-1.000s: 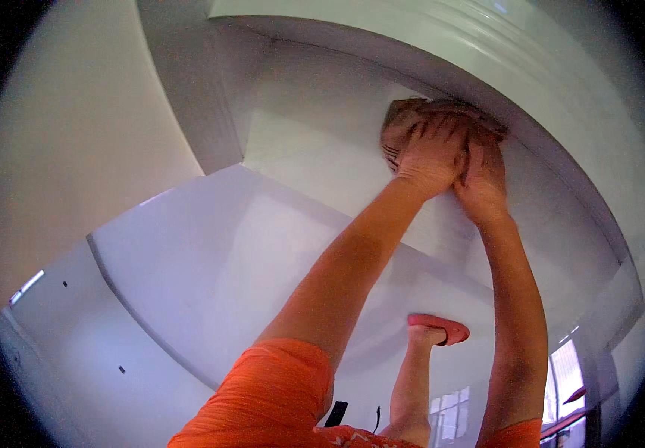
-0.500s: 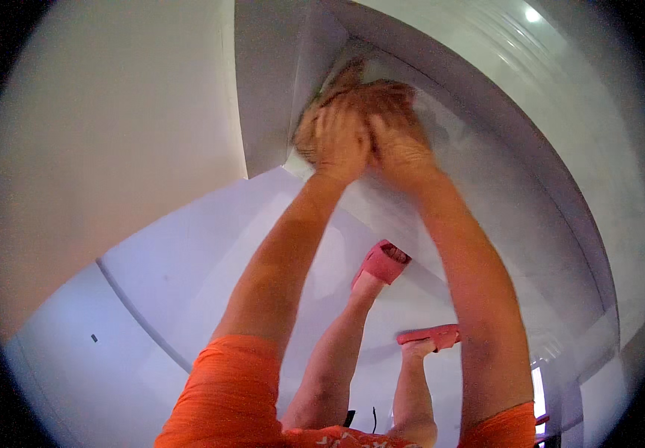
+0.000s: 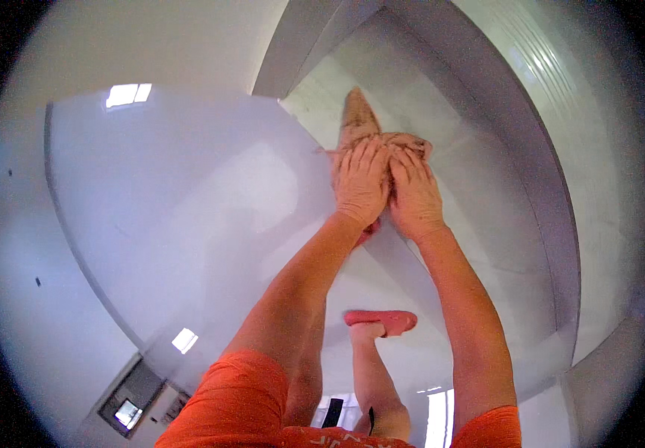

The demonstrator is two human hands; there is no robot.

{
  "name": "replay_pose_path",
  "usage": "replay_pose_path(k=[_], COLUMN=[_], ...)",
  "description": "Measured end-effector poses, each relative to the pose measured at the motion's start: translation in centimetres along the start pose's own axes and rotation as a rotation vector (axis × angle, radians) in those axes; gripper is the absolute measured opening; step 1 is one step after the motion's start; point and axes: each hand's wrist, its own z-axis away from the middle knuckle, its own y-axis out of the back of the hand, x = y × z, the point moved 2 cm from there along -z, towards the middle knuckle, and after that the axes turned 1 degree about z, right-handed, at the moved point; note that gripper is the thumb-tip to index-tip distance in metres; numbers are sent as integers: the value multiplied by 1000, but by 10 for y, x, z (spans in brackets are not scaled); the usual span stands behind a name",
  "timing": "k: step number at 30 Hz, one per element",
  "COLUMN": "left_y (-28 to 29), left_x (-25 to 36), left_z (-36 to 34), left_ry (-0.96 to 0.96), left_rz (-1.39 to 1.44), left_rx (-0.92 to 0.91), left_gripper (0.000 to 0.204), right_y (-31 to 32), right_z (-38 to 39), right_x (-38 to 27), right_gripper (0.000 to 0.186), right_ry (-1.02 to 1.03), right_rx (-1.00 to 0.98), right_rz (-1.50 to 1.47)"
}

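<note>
A bunched brown cloth (image 3: 359,123) lies on a pale, marble-like floor strip (image 3: 456,194), one pointed end reaching away from me. Both hands press it down side by side. My left hand (image 3: 362,179) covers its left part, fingers closed over the folds. Close beside it, my right hand (image 3: 415,190) grips the right part, where a crumpled fold shows past the fingertips. The cloth beneath the palms is hidden.
A grey skirting (image 3: 516,127) curves along the right wall. At upper left a wall corner (image 3: 262,82) juts out. Glossy floor (image 3: 166,201) stretches left with reflections. My feet wear pink slippers (image 3: 382,321), one partly behind my left forearm.
Both hands have drawn the cloth back toward me, out of the corner by the wall. My view has shifted, with more floor showing at left, and my feet have moved.
</note>
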Motion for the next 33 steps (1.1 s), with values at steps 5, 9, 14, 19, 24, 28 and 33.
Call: replay_pose_path(k=[5, 9, 14, 19, 24, 28, 33], left_y=[9, 28, 77, 230, 263, 252, 217], left_x=[-29, -72, -123, -223, -253, -239, -158], left_z=[79, 72, 28, -152, -187, -170, -68], left_ry=[37, -59, -96, -16, 81, 201, 401], left_rz=[115, 198, 233, 168, 274, 346, 779], left_rx=[0, 40, 118, 251, 368, 403, 335], left_gripper=[54, 58, 56, 51, 52, 57, 59], right_y=[-21, -35, -41, 19, 23, 14, 8], right_z=[40, 16, -52, -308, -380, -366, -296], right_x=[-57, -90, -128, -224, -255, -250, -198], right_gripper=[52, 56, 55, 47, 40, 39, 52], right_ry=[-74, -36, 80, 270, 329, 266, 86], right_rx=[-176, -232, -153, -51, -52, -130, -152], right_rz=[-77, 62, 206, 154, 171, 82, 156])
